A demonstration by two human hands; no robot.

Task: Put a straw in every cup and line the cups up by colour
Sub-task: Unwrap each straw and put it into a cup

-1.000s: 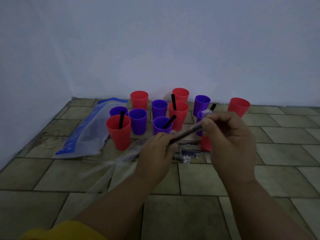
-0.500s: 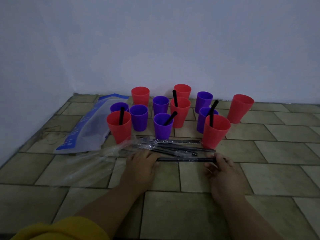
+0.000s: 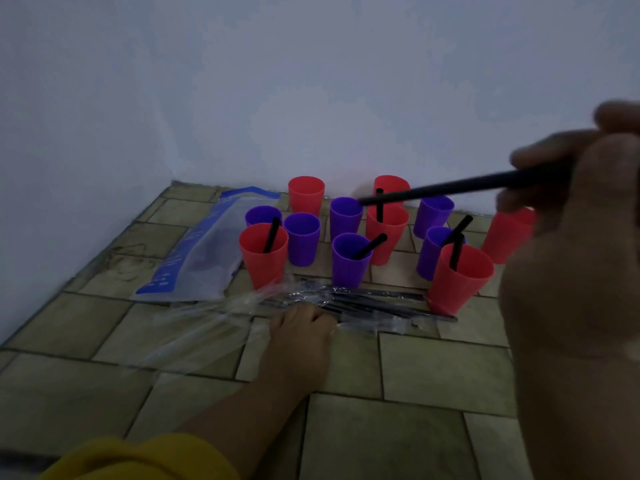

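Loose straws (image 3: 381,306) just before cups (image 3: 348,268)

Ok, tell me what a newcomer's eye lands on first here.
The right hand, big and blurred at the right edge, holds a black straw pointing left over the cups. The red and purple cups cluster on the tiled floor, and the left hand rests on the straw packet.

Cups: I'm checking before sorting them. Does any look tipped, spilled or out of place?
None is tipped or spilled. The red cups and purple cups stand mixed together, and the far-right red cup stands apart from the cluster.
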